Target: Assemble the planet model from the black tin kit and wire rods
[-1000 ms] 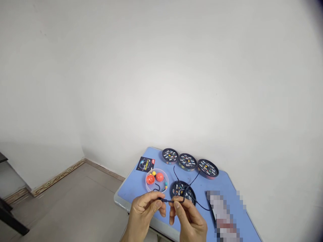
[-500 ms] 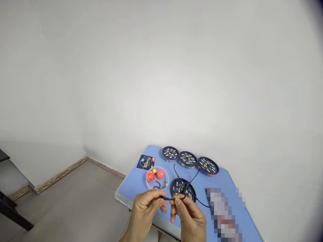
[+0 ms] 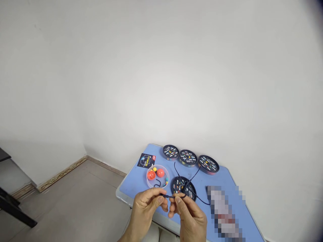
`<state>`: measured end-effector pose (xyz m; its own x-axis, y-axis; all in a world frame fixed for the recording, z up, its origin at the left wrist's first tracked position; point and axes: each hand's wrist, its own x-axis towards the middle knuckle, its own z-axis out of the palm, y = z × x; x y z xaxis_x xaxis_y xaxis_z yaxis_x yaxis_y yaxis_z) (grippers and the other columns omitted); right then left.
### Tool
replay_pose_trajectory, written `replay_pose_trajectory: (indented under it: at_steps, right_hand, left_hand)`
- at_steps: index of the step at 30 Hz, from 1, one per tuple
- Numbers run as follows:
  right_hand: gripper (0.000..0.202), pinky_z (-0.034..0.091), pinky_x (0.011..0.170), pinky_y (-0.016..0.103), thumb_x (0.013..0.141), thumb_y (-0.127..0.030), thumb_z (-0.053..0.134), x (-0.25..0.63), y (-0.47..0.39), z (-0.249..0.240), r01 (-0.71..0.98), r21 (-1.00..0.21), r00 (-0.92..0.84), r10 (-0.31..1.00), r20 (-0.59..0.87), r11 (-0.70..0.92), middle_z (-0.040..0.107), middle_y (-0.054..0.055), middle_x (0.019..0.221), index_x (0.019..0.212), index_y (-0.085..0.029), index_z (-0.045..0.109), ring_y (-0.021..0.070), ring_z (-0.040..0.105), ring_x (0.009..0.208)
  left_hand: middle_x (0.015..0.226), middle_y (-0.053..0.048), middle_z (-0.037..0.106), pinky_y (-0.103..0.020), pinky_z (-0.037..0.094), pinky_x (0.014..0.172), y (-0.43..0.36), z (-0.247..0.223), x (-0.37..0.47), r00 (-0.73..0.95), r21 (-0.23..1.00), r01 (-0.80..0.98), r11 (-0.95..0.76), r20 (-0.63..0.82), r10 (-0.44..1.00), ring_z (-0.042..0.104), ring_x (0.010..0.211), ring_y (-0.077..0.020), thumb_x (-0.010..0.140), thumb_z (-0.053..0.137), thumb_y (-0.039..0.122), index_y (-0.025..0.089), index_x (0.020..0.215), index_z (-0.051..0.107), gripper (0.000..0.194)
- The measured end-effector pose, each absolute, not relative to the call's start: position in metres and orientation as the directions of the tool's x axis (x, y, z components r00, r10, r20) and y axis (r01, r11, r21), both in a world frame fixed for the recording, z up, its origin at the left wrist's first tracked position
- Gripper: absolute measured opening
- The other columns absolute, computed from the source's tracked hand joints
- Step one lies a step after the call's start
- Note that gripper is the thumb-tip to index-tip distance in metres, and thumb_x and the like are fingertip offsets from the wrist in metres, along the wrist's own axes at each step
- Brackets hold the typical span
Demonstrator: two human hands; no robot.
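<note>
Head view: shows a thin black rod-like frame (image 3: 169,196), pinched by fingertips of left hand (image 3: 145,205) and right hand (image 3: 189,212) near the six-o'clock edge of the blue worktop (image 3: 133,185). Runs nine to three o'clock between them, then bends and branches toward eleven, one and four. Looks slender, dark throughout. Crosses a round black printed box (image 3: 176,189) at twelve, partly hiding it. Has a clear round plastic tub (image 3: 147,180) at eleven.

The wall (image 3: 161,87) above the blue table (image 3: 227,179) glows softly; blocky squares (image 3: 224,213) smudge the table's right side.
</note>
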<state>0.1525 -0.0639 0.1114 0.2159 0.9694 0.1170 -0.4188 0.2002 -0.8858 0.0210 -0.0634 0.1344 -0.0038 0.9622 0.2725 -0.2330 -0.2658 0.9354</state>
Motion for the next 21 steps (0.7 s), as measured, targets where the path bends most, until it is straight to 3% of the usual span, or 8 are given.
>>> replay_pose_trajectory:
  at_steps: [13, 21]
  right_hand:
    - [0.026, 0.052, 0.057, 0.029, 0.073, -0.042, 0.076, 0.1466, -0.0708, 0.1076, -0.347, -0.917, 0.256, 0.960, 0.109, 0.197, 0.066, 0.002, 0.060, 0.078, -0.017, 0.076, 0.0164, 0.059, 0.052]
    - [0.029, 0.046, 0.049, 0.023, 0.074, -0.044, 0.074, 0.1453, -0.0690, 0.1131, -0.267, -0.941, 0.222, 0.963, 0.151, 0.209, 0.061, 0.000, 0.053, 0.065, -0.017, 0.073, 0.0131, 0.053, 0.047]
  left_hand:
    - [0.062, 0.000, 0.071, -0.025, 0.056, 0.062, -0.0649, 0.1327, 0.0246, -0.010, 0.915, -0.243, -0.323, 0.330, 0.944, 0.066, 0.056, -0.0143, 0.083, 0.066, 0.025, 0.018, 0.087, 0.074, 0.011]
    - [0.057, 0.002, 0.068, -0.023, 0.056, 0.058, -0.0630, 0.1260, 0.0220, -0.020, 0.925, -0.205, -0.319, 0.322, 0.947, 0.064, 0.051, -0.0131, 0.082, 0.068, 0.027, 0.018, 0.086, 0.076, 0.013]
